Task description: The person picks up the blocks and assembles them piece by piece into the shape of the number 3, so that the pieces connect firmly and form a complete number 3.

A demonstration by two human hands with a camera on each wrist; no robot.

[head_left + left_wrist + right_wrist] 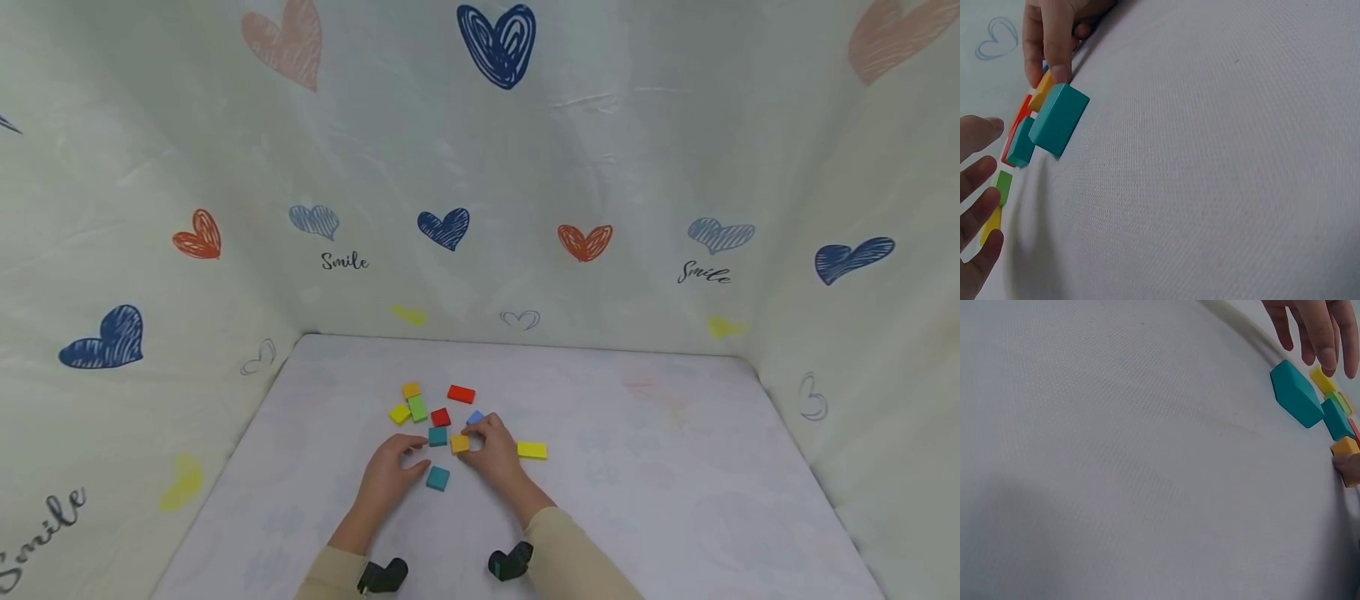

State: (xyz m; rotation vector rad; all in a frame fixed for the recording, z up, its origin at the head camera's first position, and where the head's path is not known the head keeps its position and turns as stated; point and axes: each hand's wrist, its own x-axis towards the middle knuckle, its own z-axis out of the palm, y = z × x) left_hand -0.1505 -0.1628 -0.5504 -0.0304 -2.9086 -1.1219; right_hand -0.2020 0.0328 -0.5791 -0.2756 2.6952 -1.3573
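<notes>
My right hand pinches an orange block between thumb and fingers, low over the table. In the right wrist view its thumb presses the near side of that block. My left hand hovers with fingers spread and nothing between them. Just beyond its fingertips lies a teal block, beside the orange one. A second teal block sits nearer to me, between the two hands. Behind them is a small red block. A blue block is partly hidden by my right hand.
Farther back lie a long red block, a green block, a yellow block and a yellow-orange block. A long yellow block rests right of my right hand. Heart-printed curtains surround the white table.
</notes>
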